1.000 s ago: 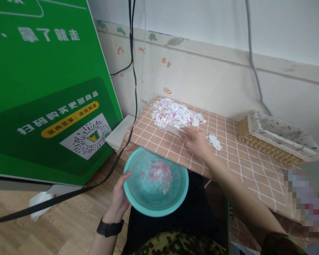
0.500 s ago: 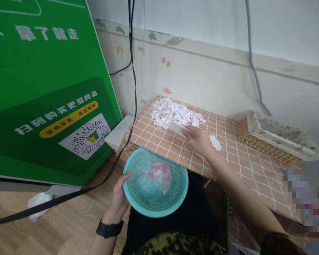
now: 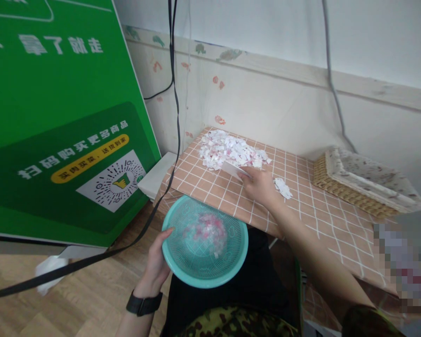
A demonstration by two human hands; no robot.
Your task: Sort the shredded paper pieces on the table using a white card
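My left hand point(image 3: 160, 255) grips the rim of a teal plastic colander point(image 3: 171, 255), its thumb over the edge. Pink and white scraps point(image 3: 210, 229) lie in the colander, which is just below the front edge of the table. Over the checked tablecloth point(image 3: 210, 185), my right hand point(image 3: 257, 183) is closed on a flat white card point(image 3: 231, 170). The card's far end is at the near edge of a wide heap of small white and pink paper scraps point(image 3: 236, 147). A smaller pile of white paper scraps point(image 3: 283, 187) sits to the right of this hand.
A cloth-lined wicker basket point(image 3: 358, 185) stands on the table's right side. To the left rises a big green printed panel point(image 3: 66, 93). A black strap point(image 3: 140, 238) runs down past the table corner. A wall point(image 3: 273, 98) borders the table's back.
The right hand and the card have shifted very slightly left. The colander and the left hand have stayed almost where they were.
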